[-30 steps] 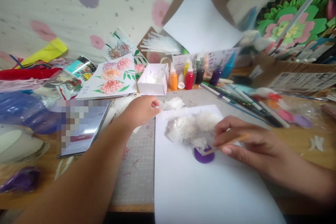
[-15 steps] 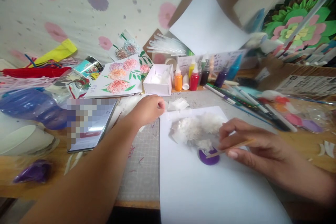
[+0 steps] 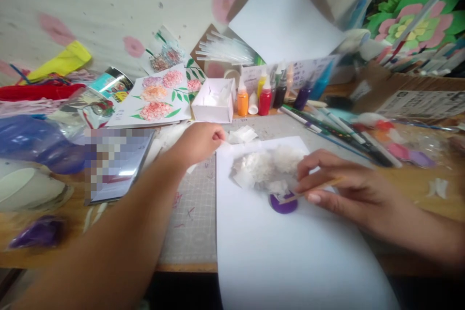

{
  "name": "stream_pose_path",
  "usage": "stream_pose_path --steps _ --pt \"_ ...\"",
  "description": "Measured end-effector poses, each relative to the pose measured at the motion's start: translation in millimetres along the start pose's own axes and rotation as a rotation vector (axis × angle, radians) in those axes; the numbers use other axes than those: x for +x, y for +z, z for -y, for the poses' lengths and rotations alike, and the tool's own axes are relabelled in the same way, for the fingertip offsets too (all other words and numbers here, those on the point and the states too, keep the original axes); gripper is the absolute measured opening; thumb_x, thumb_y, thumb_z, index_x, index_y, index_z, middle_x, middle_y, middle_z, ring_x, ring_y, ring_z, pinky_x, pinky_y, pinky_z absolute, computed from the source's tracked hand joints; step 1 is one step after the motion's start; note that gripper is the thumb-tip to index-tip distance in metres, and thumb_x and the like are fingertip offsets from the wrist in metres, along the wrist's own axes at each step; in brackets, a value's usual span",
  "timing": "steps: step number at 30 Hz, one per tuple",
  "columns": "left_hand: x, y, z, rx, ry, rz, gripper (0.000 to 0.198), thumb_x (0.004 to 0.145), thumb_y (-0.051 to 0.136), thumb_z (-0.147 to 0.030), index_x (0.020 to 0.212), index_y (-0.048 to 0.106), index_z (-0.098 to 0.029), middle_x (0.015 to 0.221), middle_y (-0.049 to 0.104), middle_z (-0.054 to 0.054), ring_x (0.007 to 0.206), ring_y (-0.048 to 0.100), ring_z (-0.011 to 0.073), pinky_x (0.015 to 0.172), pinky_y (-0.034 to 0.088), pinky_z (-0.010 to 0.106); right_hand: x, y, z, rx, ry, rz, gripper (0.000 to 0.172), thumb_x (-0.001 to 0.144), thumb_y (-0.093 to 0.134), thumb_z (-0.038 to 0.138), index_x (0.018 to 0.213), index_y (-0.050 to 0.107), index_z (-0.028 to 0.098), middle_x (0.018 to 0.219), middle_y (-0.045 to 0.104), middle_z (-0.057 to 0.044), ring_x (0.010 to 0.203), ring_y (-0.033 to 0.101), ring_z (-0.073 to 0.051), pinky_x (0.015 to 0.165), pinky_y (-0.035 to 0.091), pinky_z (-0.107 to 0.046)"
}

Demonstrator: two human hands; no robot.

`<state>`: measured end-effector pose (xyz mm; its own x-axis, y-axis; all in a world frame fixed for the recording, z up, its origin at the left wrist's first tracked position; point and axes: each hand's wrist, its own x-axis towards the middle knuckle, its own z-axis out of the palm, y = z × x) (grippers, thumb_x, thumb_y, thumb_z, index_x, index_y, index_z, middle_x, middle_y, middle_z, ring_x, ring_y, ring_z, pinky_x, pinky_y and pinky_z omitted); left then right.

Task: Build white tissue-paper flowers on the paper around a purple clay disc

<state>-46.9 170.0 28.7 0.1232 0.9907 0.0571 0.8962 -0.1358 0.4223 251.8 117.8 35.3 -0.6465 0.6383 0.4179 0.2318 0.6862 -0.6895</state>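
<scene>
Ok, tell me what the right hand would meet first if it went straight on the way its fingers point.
The right hand would probably meet the ruffled white cluster on the white paper first, just ahead of it, though depth is unclear.

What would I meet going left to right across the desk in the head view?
Purple packet, flat screen, left hand, crumpled white scraps, purple disc, right hand, curved white pieces.

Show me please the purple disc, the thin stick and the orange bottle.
Purple disc (image 3: 284,207): head view, on its bare lower part.
Thin stick (image 3: 325,185): head view, on its upper half.
Orange bottle (image 3: 242,102): head view, on its body.
</scene>
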Motion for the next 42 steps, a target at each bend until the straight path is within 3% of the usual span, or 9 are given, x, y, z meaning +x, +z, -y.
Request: stream_pose_path --steps 7,12,18,21,28,35,42 --pt "-17.7 -20.4 -31.9 -0.174 0.072 -0.023 0.009 0.076 0.057 -0.029 0.071 0.062 -0.023 0.072 0.063 -0.001 0.068 0.057 0.0173 0.058 0.041 0.028 -1.9 0.3 -2.1 0.057 0.009 0.054 0.01 0.087 0.064 0.028 0.087 0.072 0.023 0.088 0.068 -0.004 0.092 0.06 -0.016 0.08 0.049 -0.03" --pt "-32.9 -20.3 -52.4 -0.557 0.173 0.224 0.009 0.072 0.064 -0.031 0.072 0.065 -0.022 0.068 0.063 -0.001 0.064 0.057 0.0152 0.057 0.043 0.026 -2.3 0.9 -5.9 0.022 0.014 0.027 0.012 0.087 0.064 0.03 0.086 0.073 0.022 0.09 0.068 -0.005 0.094 0.06 -0.017 0.081 0.049 -0.032" --pt "-44.7 8.4 -67.6 -0.486 0.162 0.394 0.009 0.077 0.061 -0.026 0.073 0.068 -0.024 0.064 0.064 -0.004 0.056 0.055 0.0115 0.053 0.04 0.023 -1.2 0.0 -12.4 0.004 0.063 -0.04 0.009 0.085 0.067 0.029 0.084 0.073 0.023 0.087 0.068 -0.004 0.092 0.06 -0.016 0.082 0.049 -0.031" --pt "-49.3 21.8 -76.5 -0.371 0.188 0.388 0.012 0.077 0.058 -0.02 0.072 0.068 -0.024 0.062 0.063 -0.005 0.053 0.052 0.01 0.054 0.038 0.023 -0.1 -0.5 -13.6 0.015 0.074 -0.05 0.007 0.084 0.067 0.029 0.083 0.073 0.025 0.087 0.067 -0.003 0.091 0.06 -0.016 0.08 0.05 -0.031" --pt "-49.9 33.1 -80.5 -0.139 0.26 0.228 0.017 0.077 0.054 -0.016 0.073 0.067 -0.025 0.077 0.069 -0.004 0.067 0.058 0.0146 0.057 0.036 0.027 -0.6 -3.1 -6.4 -0.003 0.108 -0.066 0.008 0.085 0.066 0.029 0.083 0.073 0.026 0.088 0.067 -0.002 0.092 0.06 -0.017 0.079 0.05 -0.032" --pt "-49.3 35.2 -80.4 -0.131 0.294 0.221 0.016 0.077 0.056 -0.015 0.075 0.068 -0.025 0.082 0.07 -0.003 0.074 0.061 0.0179 0.062 0.039 0.028 5.0 0.6 12.1 -0.103 -0.039 -0.012 0.008 0.086 0.063 0.023 0.084 0.07 0.024 0.089 0.065 -0.004 0.091 0.059 -0.018 0.083 0.047 -0.032" --pt "-48.2 37.9 -82.1 -0.104 0.296 0.235 0.015 0.079 0.055 -0.019 0.075 0.068 -0.025 0.083 0.07 -0.002 0.076 0.061 0.0192 0.065 0.04 0.03 9.3 8.3 9.4 -0.239 -0.058 0.038 0.012 0.086 0.061 0.025 0.078 0.07 0.026 0.091 0.062 -0.006 0.091 0.057 -0.023 0.081 0.044 -0.037"
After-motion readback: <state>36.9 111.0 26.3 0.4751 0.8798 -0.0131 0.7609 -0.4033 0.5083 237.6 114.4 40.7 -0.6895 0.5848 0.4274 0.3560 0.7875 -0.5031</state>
